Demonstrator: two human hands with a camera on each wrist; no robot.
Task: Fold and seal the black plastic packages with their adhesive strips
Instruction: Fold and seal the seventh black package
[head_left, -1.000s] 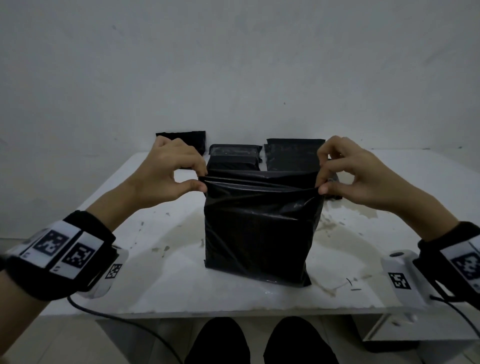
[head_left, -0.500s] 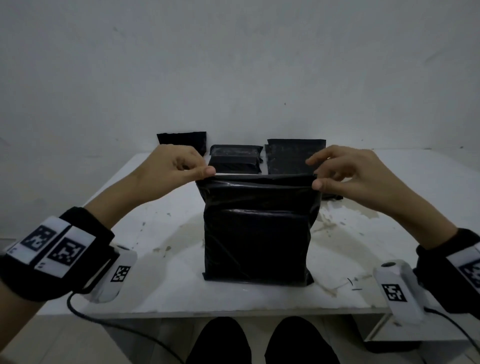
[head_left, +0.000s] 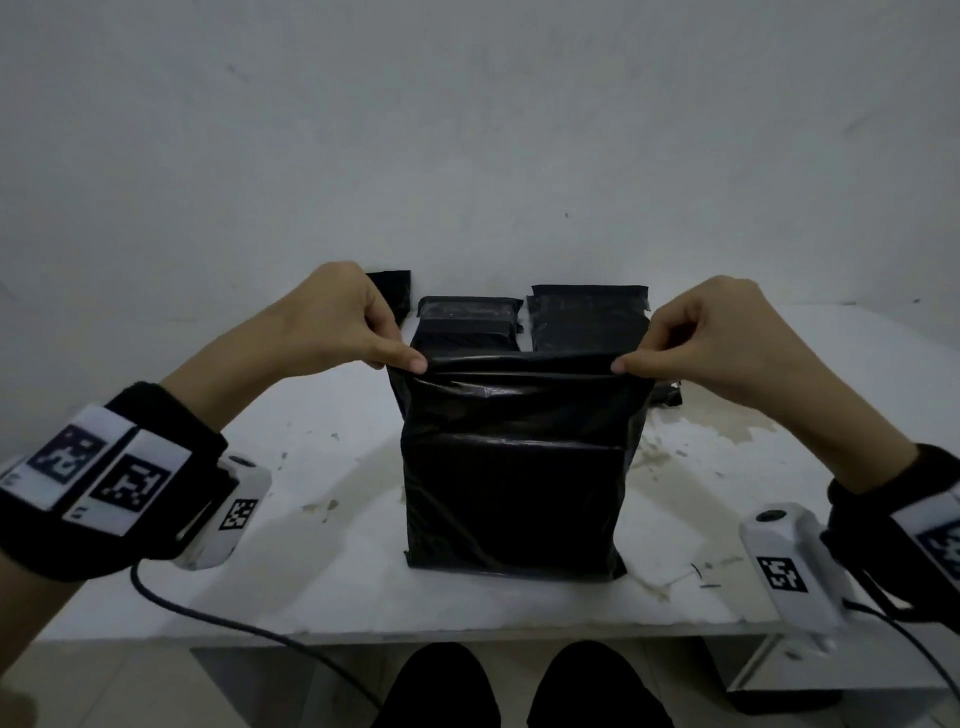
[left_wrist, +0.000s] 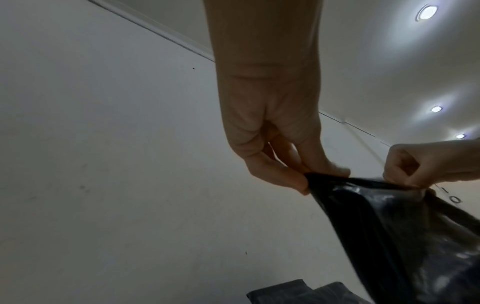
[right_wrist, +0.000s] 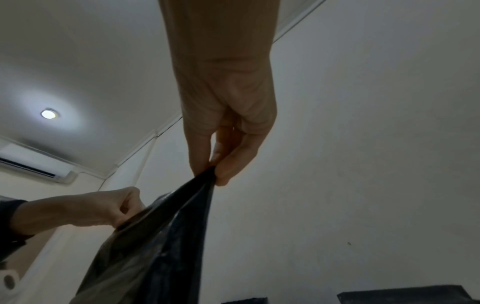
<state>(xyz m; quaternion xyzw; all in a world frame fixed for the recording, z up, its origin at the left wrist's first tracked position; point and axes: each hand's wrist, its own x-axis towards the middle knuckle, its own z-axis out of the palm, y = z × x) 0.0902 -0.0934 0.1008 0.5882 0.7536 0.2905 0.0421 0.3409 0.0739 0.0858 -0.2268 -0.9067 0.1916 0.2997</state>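
1. The left hand (head_left: 332, 327) and right hand (head_left: 711, 332) are pinching the top corners of the bag (head_left: 519, 467), which is standing near the table's (head_left: 311, 597) front edge.
2. Folding is underway, apparently; next, the top is needing rolling down and the strip pressing flat.

package (head_left: 514, 483): glossy black plastic, creased | table (head_left: 322, 582): matt white, stained, rough-looking

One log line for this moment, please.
left hand: pinches top-left corner | right hand: pinches top-right corner | black plastic package: upright on table, mouth stretched flat | flap: unfolded
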